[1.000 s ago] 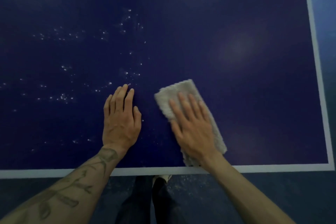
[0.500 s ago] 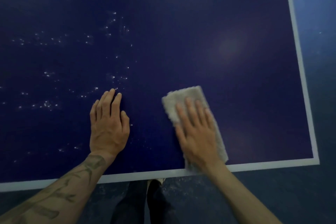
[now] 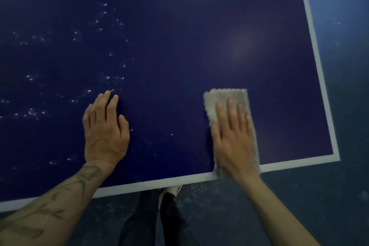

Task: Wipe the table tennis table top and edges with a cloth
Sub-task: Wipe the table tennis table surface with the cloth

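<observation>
At the lower right of the frame, the right hand [image 3: 234,140] presses the grey cloth [image 3: 220,99] with straight, slightly spread fingers [image 3: 231,111], now farther from the flat, close-fingered left hand [image 3: 105,132] on the table tennis table [image 3: 179,42].

Both palms down and flat.
Left hand [image 3: 105,132], lower centre-left, fingers straight and together, tattooed forearm [image 3: 50,209] at the lower left; right hand [image 3: 233,142], lower right, fingers slightly spread.
</observation>
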A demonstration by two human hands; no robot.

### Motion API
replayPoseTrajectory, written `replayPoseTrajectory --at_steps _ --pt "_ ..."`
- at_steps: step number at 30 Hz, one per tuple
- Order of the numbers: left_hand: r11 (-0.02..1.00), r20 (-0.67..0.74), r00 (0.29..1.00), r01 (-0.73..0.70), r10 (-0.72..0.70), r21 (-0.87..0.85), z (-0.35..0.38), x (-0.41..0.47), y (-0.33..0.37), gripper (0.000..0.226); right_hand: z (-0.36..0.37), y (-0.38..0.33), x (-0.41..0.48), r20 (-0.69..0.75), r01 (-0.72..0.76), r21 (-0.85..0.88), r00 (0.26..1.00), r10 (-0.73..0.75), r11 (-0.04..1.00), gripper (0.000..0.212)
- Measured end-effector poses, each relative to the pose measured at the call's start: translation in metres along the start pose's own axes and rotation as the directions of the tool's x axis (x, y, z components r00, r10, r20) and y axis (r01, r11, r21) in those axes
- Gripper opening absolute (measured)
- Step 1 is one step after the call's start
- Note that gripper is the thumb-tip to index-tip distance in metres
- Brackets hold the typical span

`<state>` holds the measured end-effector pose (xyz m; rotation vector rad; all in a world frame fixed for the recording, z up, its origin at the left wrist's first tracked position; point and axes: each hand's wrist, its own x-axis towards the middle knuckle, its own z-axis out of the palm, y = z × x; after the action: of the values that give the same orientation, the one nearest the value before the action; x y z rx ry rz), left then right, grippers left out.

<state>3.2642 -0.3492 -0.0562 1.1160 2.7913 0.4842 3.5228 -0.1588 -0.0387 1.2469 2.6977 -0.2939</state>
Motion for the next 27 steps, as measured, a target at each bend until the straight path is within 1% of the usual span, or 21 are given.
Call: replayPoseTrajectory --at_steps 1,2,3,4,5,7,9,11,12,14,16,18,19,21,24,25,26,27 --pt "1.000 0.005 1.000 0.002 -0.002 0.000 0.000 -0.001 0.000 0.053 -0.004 0.003 0.012 -0.009 -0.103 0.038 0.995 0.103 0.994 0.063" --pt "1.000 0.007 1.000 0.001 -0.001 -0.002 0.000 -0.001 0.000 0.053 -0.007 -0.001 0.024 -0.028 -0.170 0.083 0.985 0.173 0.982 0.063" --pt "1.000 0.005 1.000 0.001 -0.001 -0.004 -0.001 -0.001 0.001 0.053 -0.006 -0.012 0.034 -0.047 -0.193 0.117 0.979 0.200 0.974 0.064" --pt "1.000 0.003 1.000 0.001 -0.001 -0.004 -0.001 -0.001 0.001 0.053 -0.002 -0.027 0.040 -0.056 -0.175 0.133 0.982 0.183 0.976 0.065" --pt "1.000 0.001 1.000 0.001 -0.001 -0.003 -0.001 -0.001 0.001 0.053 0.004 -0.045 0.040 -0.062 -0.127 0.138 0.989 0.137 0.982 0.066" --pt "1.000 -0.002 1.000 0.004 -0.004 -0.004 -0.001 -0.001 0.002 0.053 0.019 -0.080 0.022 -0.086 0.019 0.136 0.996 -0.008 0.991 0.066" --pt "1.000 -0.001 1.000 0.005 -0.005 -0.001 -0.002 -0.002 0.002 0.053 0.032 -0.100 -0.010 -0.087 0.172 0.129 0.983 -0.161 0.977 0.064" --pt "1.000 0.000 1.000 0.005 -0.005 -0.001 -0.003 -0.001 0.003 0.053 0.036 -0.090 -0.031 -0.080 0.257 0.107 0.965 -0.250 0.960 0.063" --pt "1.000 0.003 1.000 0.006 -0.006 -0.002 -0.003 -0.001 0.002 0.053 0.034 -0.076 -0.033 -0.072 0.250 0.089 0.967 -0.244 0.964 0.063" --pt "1.000 0.006 1.000 0.003 -0.003 -0.004 -0.003 -0.001 0.001 0.053 0.027 -0.046 -0.025 -0.060 0.139 0.062 0.989 -0.136 0.988 0.063" --pt "1.000 0.005 1.000 -0.002 0.002 0.000 -0.002 -0.001 0.001 0.053 0.021 -0.033 -0.005 -0.067 -0.026 0.074 0.997 0.031 0.997 0.063" --pt "1.000 -0.006 1.000 -0.007 0.007 0.001 -0.002 -0.002 0.000 0.052 0.019 -0.050 0.014 -0.097 -0.134 0.112 0.985 0.146 0.985 0.065" --pt "1.000 -0.012 1.000 -0.013 0.013 0.000 -0.002 -0.002 0.000 0.052 0.020 -0.068 0.020 -0.103 -0.146 0.132 0.982 0.160 0.980 0.065" --pt "1.000 -0.015 1.000 -0.027 0.027 0.005 -0.002 -0.002 -0.001 0.050 0.028 -0.109 0.018 -0.100 -0.098 0.152 0.989 0.113 0.984 0.067" --pt "0.999 -0.017 1.000 -0.021 0.021 -0.026 -0.004 -0.003 -0.003 0.047 0.044 -0.161 -0.020 -0.101 0.063 0.130 0.994 -0.051 0.989 0.065" --pt "0.998 -0.011 1.000 -0.023 0.022 -0.065 -0.006 -0.003 -0.003 0.047 0.046 -0.165 -0.034 -0.098 0.118 0.112 0.989 -0.107 0.987 0.064" --pt "0.993 -0.004 0.999 -0.033 0.033 -0.110 -0.008 -0.002 -0.005 0.048 0.046 -0.161 -0.044 -0.094 0.143 0.097 0.987 -0.134 0.985 0.063" --pt "0.988 0.007 0.998 -0.056 0.057 -0.145 -0.012 -0.001 -0.011 0.049 0.045 -0.153 -0.049 -0.077 0.129 0.087 0.989 -0.123 0.988 0.063"
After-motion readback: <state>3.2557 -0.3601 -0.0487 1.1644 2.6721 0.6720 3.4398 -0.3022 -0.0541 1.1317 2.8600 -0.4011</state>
